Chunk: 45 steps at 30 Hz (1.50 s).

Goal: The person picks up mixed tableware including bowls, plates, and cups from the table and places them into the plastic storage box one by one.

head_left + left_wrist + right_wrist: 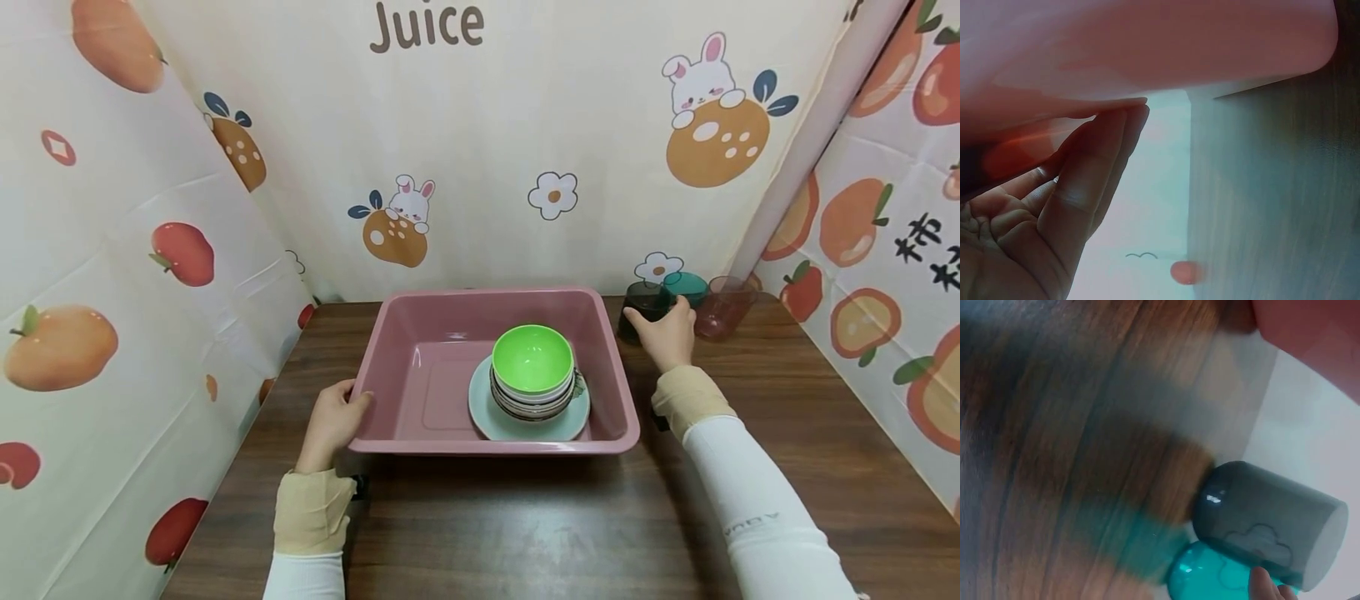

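Observation:
A pink plastic basin [431, 375] stands on the table, and my left hand [335, 421] holds its left rim. The thumb lies over the rim while the fingers [1079, 181] press the outer wall. At the back right my right hand [667, 333] reaches over a dark grey see-through cup [1266, 519], thumb and fingers spread apart near its rim. Its fingertips [1261, 584] overlap a teal cup [1210, 572] beside the grey one. A reddish see-through cup [722, 312] stands to the right of these.
Inside the basin, on its right side, a pale blue plate [483, 408] bears a stack of bowls topped by a bright green bowl [532, 360]. A printed curtain [480, 225] hangs right behind the wooden table [510, 525], with more printed cloth at both sides.

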Tool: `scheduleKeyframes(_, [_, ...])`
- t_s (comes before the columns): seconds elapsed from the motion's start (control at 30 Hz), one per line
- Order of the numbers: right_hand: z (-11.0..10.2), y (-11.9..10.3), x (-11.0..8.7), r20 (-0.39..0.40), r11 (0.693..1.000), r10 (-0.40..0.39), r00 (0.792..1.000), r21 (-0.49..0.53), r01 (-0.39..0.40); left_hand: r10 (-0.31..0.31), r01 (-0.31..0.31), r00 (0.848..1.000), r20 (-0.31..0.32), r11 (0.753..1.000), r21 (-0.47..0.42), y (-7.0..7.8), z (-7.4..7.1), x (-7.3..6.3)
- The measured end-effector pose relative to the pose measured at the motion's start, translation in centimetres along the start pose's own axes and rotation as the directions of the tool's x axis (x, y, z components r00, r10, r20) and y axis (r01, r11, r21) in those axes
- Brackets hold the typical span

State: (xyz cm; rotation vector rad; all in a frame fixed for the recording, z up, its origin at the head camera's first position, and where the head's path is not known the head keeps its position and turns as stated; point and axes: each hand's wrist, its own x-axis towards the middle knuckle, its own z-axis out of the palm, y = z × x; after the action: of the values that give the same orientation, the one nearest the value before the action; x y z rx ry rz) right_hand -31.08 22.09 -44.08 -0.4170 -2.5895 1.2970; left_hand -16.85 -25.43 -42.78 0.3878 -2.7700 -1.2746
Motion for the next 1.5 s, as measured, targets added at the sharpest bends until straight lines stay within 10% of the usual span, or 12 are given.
scheduleKeyframes(0.77, [1.1, 0.3, 1.5, 0.022, 0.991, 0.122, 0.992, -0.051, -0.121, 0.008, -0.008, 1.000, 0.018, 1.000, -0.006, -0.1, 0.0, 0.1])
scheduleKeyframes(1.5, [-0.4, 0.3, -0.4, 0.064, 0.998, 0.011, 0.998, -0.056, -0.008, 0.013, -0.012, 1.000, 0.012, 1.000, -0.018, -0.6, -0.2, -0.1])
